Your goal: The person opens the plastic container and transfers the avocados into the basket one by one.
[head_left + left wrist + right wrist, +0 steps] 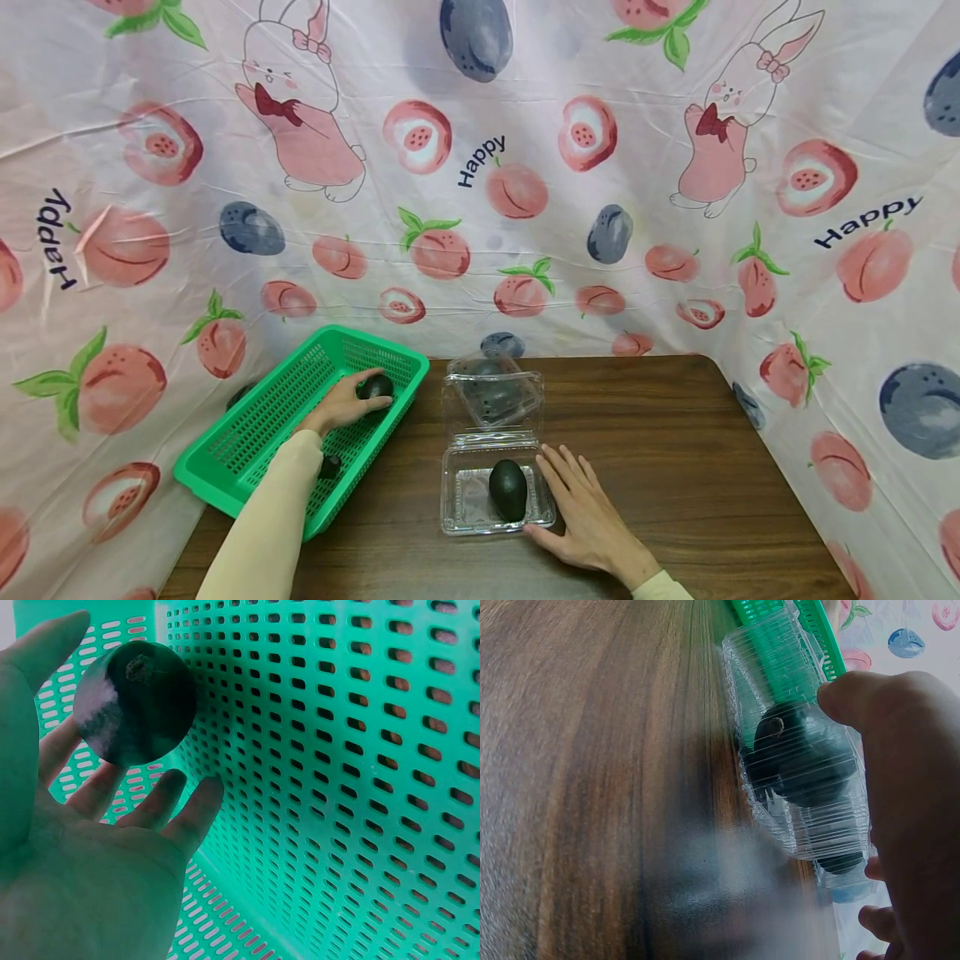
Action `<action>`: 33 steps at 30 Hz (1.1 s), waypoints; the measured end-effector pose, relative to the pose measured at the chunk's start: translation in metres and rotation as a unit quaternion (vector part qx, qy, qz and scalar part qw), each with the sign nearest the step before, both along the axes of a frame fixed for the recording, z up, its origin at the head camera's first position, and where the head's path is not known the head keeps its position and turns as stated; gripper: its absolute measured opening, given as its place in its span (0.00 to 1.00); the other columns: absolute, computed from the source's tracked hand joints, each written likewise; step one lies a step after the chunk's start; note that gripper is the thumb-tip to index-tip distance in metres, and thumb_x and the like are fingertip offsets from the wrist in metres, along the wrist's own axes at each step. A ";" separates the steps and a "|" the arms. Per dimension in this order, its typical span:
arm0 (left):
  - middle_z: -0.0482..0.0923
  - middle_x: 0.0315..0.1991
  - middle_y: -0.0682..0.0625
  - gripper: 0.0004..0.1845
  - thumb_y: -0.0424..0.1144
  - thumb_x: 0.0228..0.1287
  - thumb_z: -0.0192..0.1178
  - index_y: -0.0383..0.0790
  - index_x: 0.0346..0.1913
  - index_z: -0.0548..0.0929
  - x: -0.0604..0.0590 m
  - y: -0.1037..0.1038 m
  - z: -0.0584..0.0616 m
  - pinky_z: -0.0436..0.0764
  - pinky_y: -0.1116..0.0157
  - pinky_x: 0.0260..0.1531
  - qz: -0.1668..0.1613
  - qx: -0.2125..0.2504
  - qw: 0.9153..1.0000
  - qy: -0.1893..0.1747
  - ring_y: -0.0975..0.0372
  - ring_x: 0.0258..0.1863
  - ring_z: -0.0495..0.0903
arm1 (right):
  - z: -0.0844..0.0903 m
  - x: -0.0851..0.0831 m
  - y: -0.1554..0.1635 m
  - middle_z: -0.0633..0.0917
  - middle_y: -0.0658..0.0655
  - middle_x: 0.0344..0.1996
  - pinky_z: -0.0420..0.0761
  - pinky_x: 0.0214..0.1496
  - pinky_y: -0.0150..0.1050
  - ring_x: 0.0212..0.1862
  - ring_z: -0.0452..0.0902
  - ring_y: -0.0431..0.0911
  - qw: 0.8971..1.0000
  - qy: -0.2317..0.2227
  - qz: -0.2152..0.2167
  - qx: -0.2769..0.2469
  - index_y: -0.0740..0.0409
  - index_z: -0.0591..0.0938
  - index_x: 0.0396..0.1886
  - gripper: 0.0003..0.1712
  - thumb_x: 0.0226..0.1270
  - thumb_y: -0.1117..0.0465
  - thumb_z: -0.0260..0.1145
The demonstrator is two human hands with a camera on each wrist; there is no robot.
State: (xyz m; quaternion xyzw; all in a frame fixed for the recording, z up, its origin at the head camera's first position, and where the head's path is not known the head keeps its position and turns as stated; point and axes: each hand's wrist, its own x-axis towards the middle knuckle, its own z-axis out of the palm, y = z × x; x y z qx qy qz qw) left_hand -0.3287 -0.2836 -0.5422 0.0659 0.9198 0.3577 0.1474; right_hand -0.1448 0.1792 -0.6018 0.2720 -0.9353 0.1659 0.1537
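In the head view my left hand (347, 407) reaches into the green basket (251, 408), around a dark avocado (377, 387) near its far end. The left wrist view shows fingers (90, 791) passing behind that avocado, with the thumb spread apart from it. A clear plastic clamshell box (463, 518) stands with its lid raised, and a dark avocado (508, 490) lies inside. My right hand (588, 518) rests along the box's right side, fingers straight, thumb at the front edge. The right wrist view shows the avocado (810, 761) through the ribbed plastic.
Another dark avocado (330, 466) lies in the basket, partly hidden by my left forearm. Behind the raised lid sits another clear box (487, 367) with dark fruit in it. A brown wooden table (660, 433) lies beneath, with a fruit-patterned curtain (525, 250) around it.
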 end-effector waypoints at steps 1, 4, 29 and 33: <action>0.52 0.90 0.26 0.47 0.58 0.83 0.66 0.45 0.92 0.59 0.000 0.000 0.000 0.75 0.25 0.74 -0.001 -0.001 1.000 -0.001 0.25 0.85 0.60 | 0.000 0.000 0.000 0.74 0.64 0.85 0.74 0.82 0.71 0.84 0.72 0.69 1.000 0.003 0.000 0.000 0.63 0.72 0.86 0.61 0.66 0.29 0.78; 0.48 0.92 0.28 0.49 0.60 0.83 0.65 0.45 0.93 0.55 0.000 -0.001 0.001 0.68 0.22 0.77 -0.005 -0.002 1.000 -0.001 0.25 0.89 0.52 | 0.000 0.000 0.000 0.75 0.64 0.85 0.74 0.81 0.72 0.84 0.72 0.69 1.000 0.007 0.000 0.001 0.63 0.73 0.85 0.61 0.65 0.29 0.78; 0.33 0.94 0.30 0.57 0.74 0.80 0.56 0.51 0.96 0.42 0.003 -0.001 0.016 0.44 0.16 0.82 0.024 -0.055 0.998 0.018 0.27 0.92 0.37 | 0.001 0.000 0.000 0.72 0.65 0.86 0.72 0.83 0.73 0.86 0.69 0.69 1.000 -0.015 0.004 0.000 0.62 0.71 0.87 0.60 0.71 0.26 0.74; 0.34 0.94 0.29 0.57 0.76 0.79 0.55 0.52 0.96 0.44 0.003 0.000 0.020 0.35 0.15 0.80 0.026 -0.088 0.995 0.036 0.24 0.91 0.34 | 0.001 0.000 0.000 0.73 0.65 0.86 0.72 0.83 0.73 0.86 0.69 0.68 1.000 -0.011 0.001 0.005 0.62 0.71 0.87 0.61 0.70 0.26 0.74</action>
